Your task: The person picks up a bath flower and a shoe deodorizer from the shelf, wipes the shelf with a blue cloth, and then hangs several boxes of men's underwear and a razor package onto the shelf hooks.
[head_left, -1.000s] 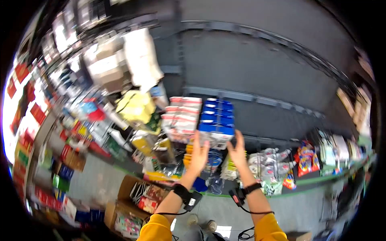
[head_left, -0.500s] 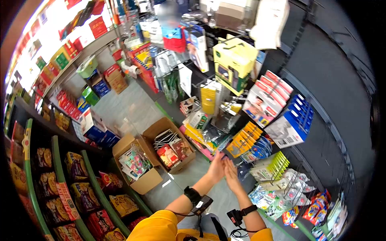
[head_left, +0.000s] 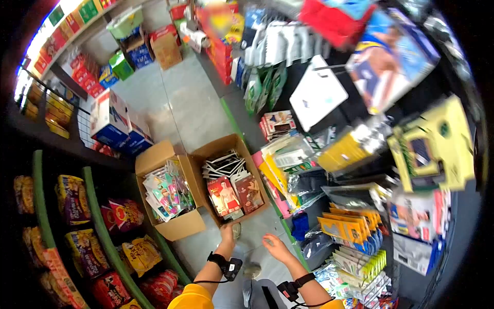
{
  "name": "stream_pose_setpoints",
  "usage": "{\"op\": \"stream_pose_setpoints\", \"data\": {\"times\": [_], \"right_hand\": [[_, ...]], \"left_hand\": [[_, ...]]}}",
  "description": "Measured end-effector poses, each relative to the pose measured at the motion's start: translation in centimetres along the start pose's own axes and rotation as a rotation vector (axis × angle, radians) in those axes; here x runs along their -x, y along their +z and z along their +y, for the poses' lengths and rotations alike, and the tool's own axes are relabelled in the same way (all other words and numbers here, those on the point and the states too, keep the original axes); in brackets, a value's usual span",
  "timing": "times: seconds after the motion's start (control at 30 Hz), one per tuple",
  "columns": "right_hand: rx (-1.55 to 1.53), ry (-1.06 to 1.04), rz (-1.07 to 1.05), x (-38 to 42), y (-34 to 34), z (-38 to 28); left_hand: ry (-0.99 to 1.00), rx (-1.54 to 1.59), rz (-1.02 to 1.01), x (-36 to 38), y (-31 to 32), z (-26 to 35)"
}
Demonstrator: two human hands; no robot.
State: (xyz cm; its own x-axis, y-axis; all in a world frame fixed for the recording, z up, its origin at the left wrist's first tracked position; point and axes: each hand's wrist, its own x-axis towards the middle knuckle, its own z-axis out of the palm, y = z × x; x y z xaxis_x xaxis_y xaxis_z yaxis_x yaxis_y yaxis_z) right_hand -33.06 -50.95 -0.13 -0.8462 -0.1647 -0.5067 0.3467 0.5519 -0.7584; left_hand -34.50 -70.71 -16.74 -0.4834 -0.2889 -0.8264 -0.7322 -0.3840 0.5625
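Head view: open carton (head_left: pixel 249 154) on the floor (head_left: pixel 198 116), directly beyond the hands as the wearer faces. Left hand (head_left: pixel 227 236) is the nearer of the two, just beside the carton's near left corner; contact with the cardboard cannot be told. Right hand (head_left: pixel 277 247) sits apart, off the near right corner, between the carton and the green-edged shelf.

Contents of carton: red packet (head_left: pixel 224 197) along the near edge, left of a brown packet (head_left: pixel 249 192); pale-edged packs (head_left: pixel 226 166) stand behind, toward the far edge. Red packet's long axis runs from far left to near right, tilted, its near end closest to the left hand.

Hands: right one is spread, fingers apart, nothing seen in it. Left one is foreshortened; finger spread cannot be told, and no item shows in its grasp. The two are separate from each other.

Adjacent: second carton (head_left: pixel 182 224), flap out, meets the first carton's left side and carries colourful packs (head_left: pixel 170 193). Blue packet (head_left: pixel 300 226) lies at the shelf's near edge, right of the right hand, not touching it.
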Motion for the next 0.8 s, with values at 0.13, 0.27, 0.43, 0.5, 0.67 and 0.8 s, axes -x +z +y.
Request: {"op": "stream_pose_setpoints", "data": {"times": [0.13, 0.27, 0.43, 0.5, 0.67, 0.8], "right_hand": [[0.076, 0.082, -0.072, -7.5, 2.2, 0.8], [-0.009, 0.124, -0.072, -12.9, 3.7, 1.2], [-0.031, 0.174, -0.079, -16.1, 5.4, 3.2], [-0.029, 0.178, -0.062, -16.3, 5.8, 4.0], [-0.084, 0.192, -0.061, -16.8, 5.7, 2.5], [-0.068, 0.191, -0.060, -15.1, 4.9, 2.2]], "left_hand": [[0.155, -0.076, 0.054, -6.8, -0.4, 1.7], [0.016, -0.249, 0.072, -14.7, -1.2, -0.4], [-0.204, -0.137, -0.024, -17.7, -0.8, -0.8], [-0.204, -0.086, -0.032, -18.5, -0.9, -2.5], [-0.079, -0.395, 0.121, -19.3, -0.5, -4.0], [-0.137, -0.132, 0.120, -14.5, 2.0, -0.1]]}}
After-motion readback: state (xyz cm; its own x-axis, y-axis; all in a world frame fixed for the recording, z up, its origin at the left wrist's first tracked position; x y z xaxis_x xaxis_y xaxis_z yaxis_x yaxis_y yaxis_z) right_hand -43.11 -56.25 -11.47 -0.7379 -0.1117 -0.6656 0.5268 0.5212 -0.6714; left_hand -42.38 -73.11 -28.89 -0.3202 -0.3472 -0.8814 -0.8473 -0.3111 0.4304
